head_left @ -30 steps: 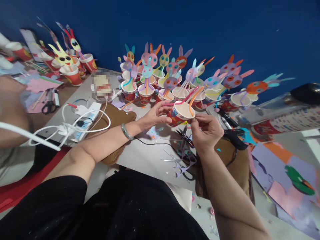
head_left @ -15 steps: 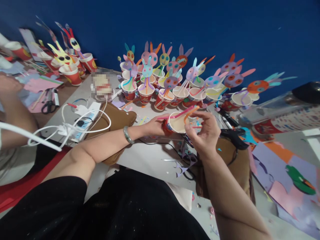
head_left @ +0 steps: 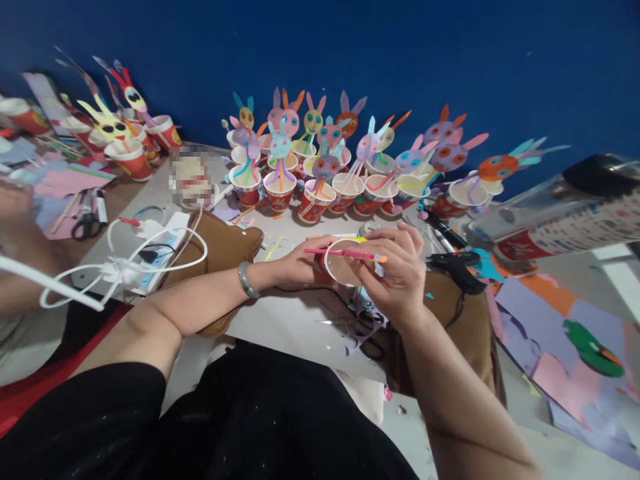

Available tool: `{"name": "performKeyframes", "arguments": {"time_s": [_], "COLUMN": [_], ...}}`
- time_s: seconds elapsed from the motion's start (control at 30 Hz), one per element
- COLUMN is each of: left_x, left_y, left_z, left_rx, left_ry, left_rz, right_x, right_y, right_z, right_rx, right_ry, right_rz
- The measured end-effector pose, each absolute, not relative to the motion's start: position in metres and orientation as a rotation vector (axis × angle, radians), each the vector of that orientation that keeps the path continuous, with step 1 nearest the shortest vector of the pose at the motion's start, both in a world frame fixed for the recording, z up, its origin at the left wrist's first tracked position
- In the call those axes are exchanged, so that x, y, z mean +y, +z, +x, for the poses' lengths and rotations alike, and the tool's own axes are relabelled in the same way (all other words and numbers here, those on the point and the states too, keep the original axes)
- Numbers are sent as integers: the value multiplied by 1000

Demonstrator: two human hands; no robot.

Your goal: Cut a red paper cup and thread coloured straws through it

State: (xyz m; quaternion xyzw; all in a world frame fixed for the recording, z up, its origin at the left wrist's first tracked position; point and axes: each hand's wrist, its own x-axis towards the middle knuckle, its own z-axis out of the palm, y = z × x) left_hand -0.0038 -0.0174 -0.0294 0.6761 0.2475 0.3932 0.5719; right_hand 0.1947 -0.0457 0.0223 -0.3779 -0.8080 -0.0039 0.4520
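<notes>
A red paper cup (head_left: 345,272) with a pale inside is tilted toward me, and my left hand (head_left: 303,261) is wrapped around its far-left side. Across the mouth of the cup lies a thin pink strip (head_left: 345,253), with a small orange end (head_left: 383,259) at its right. My right hand (head_left: 397,273) is closed at the right side of the rim, its fingertips bent in over the cup's mouth. What those fingertips pinch is hidden by the hand. Behind the cup stand several red paper cups (head_left: 314,210) with paper rabbit heads (head_left: 327,170) on stalks.
A clear bottle (head_left: 530,230) lies at the right, near a black hot-glue gun (head_left: 463,270) and coloured paper (head_left: 543,320). A power strip (head_left: 160,260) with white cables sits left. Scissors (head_left: 373,347) lie below my hands. Another person's arm (head_left: 23,247) shows at far left.
The cup's mouth has turned more toward me. My right fingers have moved in over it, and the orange strip that stood up beside them is now mostly hidden. The view has shifted slightly right.
</notes>
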Motion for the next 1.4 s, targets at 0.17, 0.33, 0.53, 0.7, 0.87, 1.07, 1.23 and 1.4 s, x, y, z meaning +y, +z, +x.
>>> {"name": "performKeyframes", "arguments": {"time_s": [0.17,0.33,0.53,0.7,0.87,1.07,1.23,1.4], "left_x": [-21,-22,-21,-19,-19,-19,-18,-18], "left_y": [-17,-14,-18,-23,-22,-18,-23,-22], "left_z": [-2,0,-2,-4,-5,-5,-5,-2], "left_rx": [660,665,709,677,655,686,691,656], "left_ry": [891,902,881,924,926,918,914,896], "left_rz": [1610,1627,1662,1670,1655,1652,1661,1696], "right_x": [-49,-50,-50,-50,-51,-50,-50,-50], "right_y": [24,27,25,23,25,26,25,22], "right_z": [196,195,193,193,192,192,192,193], "right_rx": [-2010,-1979,-1983,-1985,-1977,-1980,-1974,-1993], "right_ry": [8,89,75,39,2,4,10,40], "right_rz": [-965,-941,-973,-990,-980,-969,-992,-947]}}
